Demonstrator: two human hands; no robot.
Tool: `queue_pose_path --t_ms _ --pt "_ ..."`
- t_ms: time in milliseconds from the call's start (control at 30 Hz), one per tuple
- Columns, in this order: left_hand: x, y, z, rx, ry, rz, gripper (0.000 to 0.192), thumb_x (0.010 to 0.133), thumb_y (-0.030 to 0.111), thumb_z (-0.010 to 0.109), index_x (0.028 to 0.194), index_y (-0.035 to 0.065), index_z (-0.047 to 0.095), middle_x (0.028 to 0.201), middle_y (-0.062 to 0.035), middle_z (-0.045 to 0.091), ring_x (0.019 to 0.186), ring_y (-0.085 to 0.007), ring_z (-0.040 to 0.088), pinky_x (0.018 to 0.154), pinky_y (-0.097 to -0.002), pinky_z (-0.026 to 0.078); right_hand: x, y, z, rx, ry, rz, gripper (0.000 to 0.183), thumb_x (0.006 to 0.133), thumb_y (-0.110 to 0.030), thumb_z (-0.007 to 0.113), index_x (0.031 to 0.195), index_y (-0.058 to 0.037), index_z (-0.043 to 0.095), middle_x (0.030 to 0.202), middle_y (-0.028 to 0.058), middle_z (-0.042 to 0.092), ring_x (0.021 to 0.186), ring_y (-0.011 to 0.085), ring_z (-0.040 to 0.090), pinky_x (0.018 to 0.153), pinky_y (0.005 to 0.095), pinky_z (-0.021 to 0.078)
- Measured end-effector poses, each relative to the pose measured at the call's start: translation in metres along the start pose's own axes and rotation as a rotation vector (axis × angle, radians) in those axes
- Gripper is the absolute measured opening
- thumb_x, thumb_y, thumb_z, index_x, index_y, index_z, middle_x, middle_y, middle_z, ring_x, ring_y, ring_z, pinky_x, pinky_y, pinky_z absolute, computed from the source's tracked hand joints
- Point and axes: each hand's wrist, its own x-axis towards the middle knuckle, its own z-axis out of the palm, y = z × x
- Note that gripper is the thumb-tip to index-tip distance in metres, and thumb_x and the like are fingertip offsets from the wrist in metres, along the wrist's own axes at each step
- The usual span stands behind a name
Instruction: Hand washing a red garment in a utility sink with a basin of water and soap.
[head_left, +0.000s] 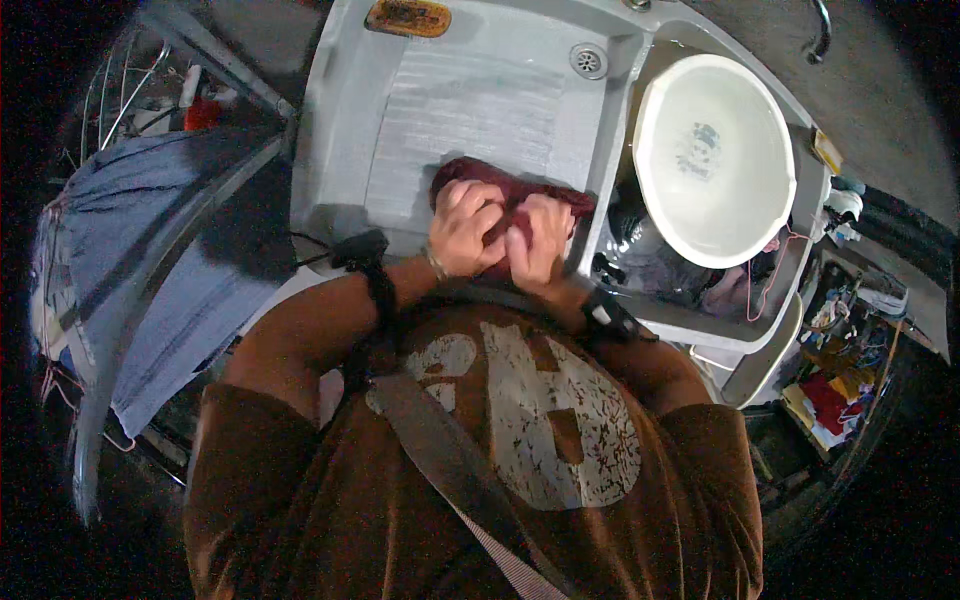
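Observation:
A dark red wet-looking cloth (480, 174) lies bunched at the near edge of a ribbed laundry sink (465, 105). Both hands grip it close together. My left hand (469, 229) has its fingers curled into the cloth's left part. My right hand (541, 236) is closed on the right part, with a fold of red showing beside the thumb. The cloth's right end reaches the wall between the washboard side and the water basin. Part of the cloth is hidden under my hands.
Right of the washboard, a basin (611, 187) holds water, soaking dark fabric and a white plastic tub (720, 161). A brown soap dish or brush (409, 18) sits at the far left rim, a drain (588, 61) at the far right. Blue cloth (202, 225) hangs at left by a metal frame.

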Motion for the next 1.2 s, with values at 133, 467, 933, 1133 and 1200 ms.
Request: queue_pose_path --t_ms 133,467,933,1133,1200 --pt "0.025 -0.019 0.012 -0.009 0.100 -0.110 0.017 0.071 0.022 0.057 0.075 0.0052 0.058 0.083 -0.0071 0.056 0.078 -0.0264 0.050 0.066 -0.0403 0.038 0.029 0.028 0.022 0.120 0.126 0.002 0.011 0.073 -0.011 0.050 0.079 -0.0024 0.052 0.075 0.0135 0.051 0.072 0.0337 0.047 0.067 0.0439 0.0347" --pt "0.062 -0.032 0.015 0.021 -0.212 -0.309 0.033 0.083 0.025 0.045 0.090 -0.0024 0.060 0.095 -0.0192 0.059 0.094 -0.0367 0.051 0.085 -0.0456 0.038 0.055 0.047 0.023 0.097 0.053 0.153 0.021 0.082 -0.017 0.045 0.080 0.0008 0.056 0.076 0.0218 0.056 0.075 0.0405 0.054 0.066 0.0456 0.0422" --pt "0.039 -0.090 0.085 -0.493 -0.021 -0.800 0.041 0.085 0.036 0.043 0.093 0.0008 0.062 0.094 -0.0184 0.063 0.089 -0.0346 0.059 0.079 -0.0405 0.046 0.042 0.067 -0.047 0.242 -0.309 0.482 0.066 0.086 -0.058 0.035 0.102 0.0015 0.058 0.094 0.0193 0.062 0.089 0.0312 0.059 0.080 0.0362 0.0425" --pt "0.076 -0.016 0.074 -1.492 -0.041 -1.255 0.030 0.087 0.029 0.044 0.095 0.0065 0.061 0.100 -0.0077 0.063 0.092 -0.0231 0.059 0.084 -0.0378 0.047 0.003 0.126 -0.088 0.363 -0.459 0.599 0.052 0.080 -0.052 0.057 0.083 -0.0004 0.061 0.076 0.0039 0.058 0.070 0.0132 0.052 0.065 0.0276 0.0414" --pt "0.087 -0.010 0.074 -1.541 0.035 -1.177 0.031 0.088 0.030 0.043 0.097 0.0058 0.060 0.099 -0.0079 0.062 0.092 -0.0229 0.059 0.084 -0.0370 0.047 -0.001 0.116 -0.118 0.558 -0.403 0.654 0.042 0.080 -0.043 0.063 0.091 -0.0019 0.058 0.083 0.0028 0.057 0.078 0.0116 0.050 0.069 0.0253 0.0413"
